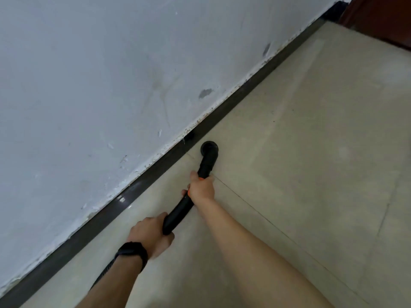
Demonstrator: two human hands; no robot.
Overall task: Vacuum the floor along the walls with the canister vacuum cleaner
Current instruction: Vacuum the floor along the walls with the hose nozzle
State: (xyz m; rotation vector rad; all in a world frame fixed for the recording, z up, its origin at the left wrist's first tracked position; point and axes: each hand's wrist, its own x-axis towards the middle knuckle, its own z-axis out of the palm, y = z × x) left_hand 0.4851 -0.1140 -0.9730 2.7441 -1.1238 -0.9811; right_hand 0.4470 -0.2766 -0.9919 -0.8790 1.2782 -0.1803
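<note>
Left hand (148, 232) and right hand (201, 188) hold a curved black plastic vacuum tube (178, 215)
Left of them run the scuffed white wall (89, 85) and dark glossy skirting strip (133, 190); the left hand, black-banded at the wrist, curls round the tube's near end, the right hand grips it higher, its round black nozzle (209, 148) just beyond on beige floor tiles (311, 152)
</note>
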